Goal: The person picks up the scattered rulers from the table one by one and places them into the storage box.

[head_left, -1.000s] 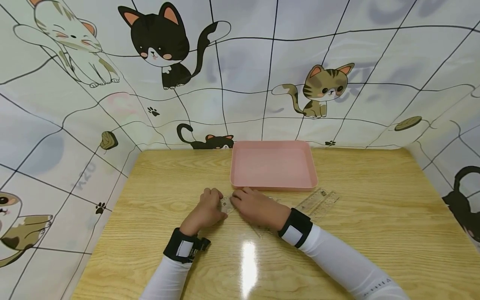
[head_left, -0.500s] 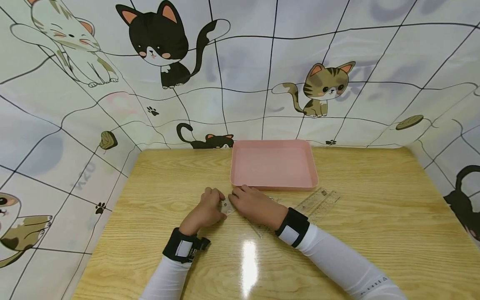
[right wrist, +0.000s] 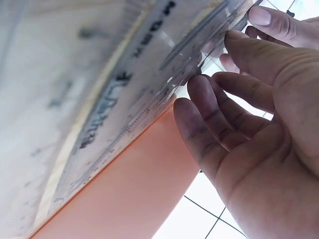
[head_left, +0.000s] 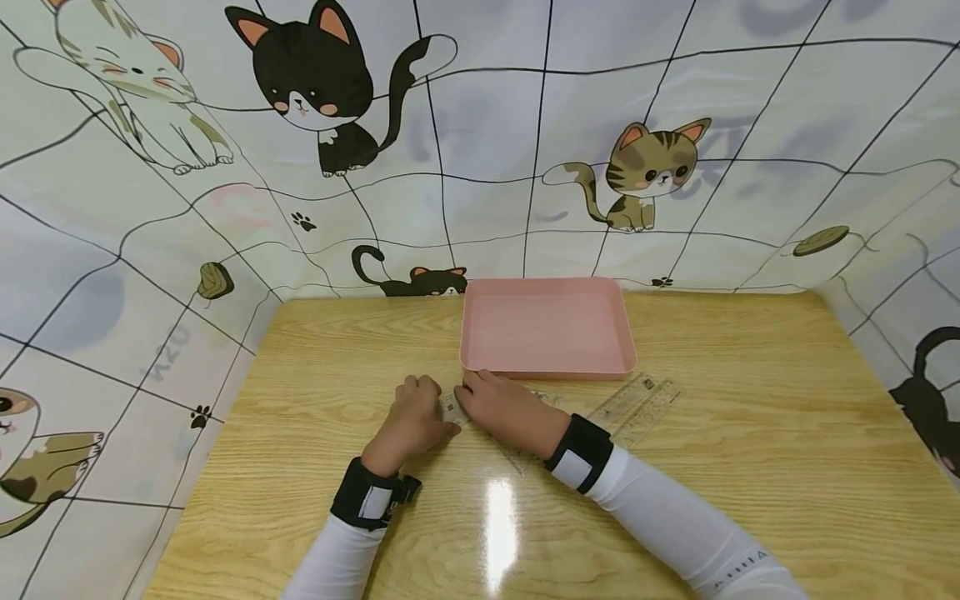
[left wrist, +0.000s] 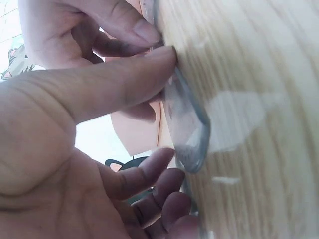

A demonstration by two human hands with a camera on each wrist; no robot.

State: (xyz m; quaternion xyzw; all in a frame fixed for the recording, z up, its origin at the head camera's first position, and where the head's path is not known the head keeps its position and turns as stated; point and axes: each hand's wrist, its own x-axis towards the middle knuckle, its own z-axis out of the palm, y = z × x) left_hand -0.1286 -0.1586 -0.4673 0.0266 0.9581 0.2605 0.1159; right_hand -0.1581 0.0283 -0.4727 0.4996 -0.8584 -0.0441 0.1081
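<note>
In the head view, a clear plastic ruler (head_left: pixel 452 408) with small dark markings shows between the two hands on the wooden table. My left hand (head_left: pixel 411 423) pinches its left end, thumb at the near edge and fingertips at the far one. The ruler's rounded clear edge (left wrist: pixel 202 122) shows beside that thumb in the left wrist view. Close by, my right hand (head_left: pixel 513 412) pinches the same ruler with thumb and fingertips and covers much of it. More clear pieces lie under and beside the right hand, including a pointed one (head_left: pixel 516 460) near its wrist.
Just beyond the hands stands a shallow pink tray (head_left: pixel 547 375) at the table's back edge. Two clear rulers, one (head_left: pixel 622 400) beside another (head_left: pixel 651 412), lie slanted right of the right hand. A cat-print sheet (head_left: pixel 487 208) rises behind the wooden table (head_left: pixel 750 433).
Both hands stay at the clear ruler with almost the same grip. The right hand and forearm have shifted slightly left; the head view has tilted a little.
</note>
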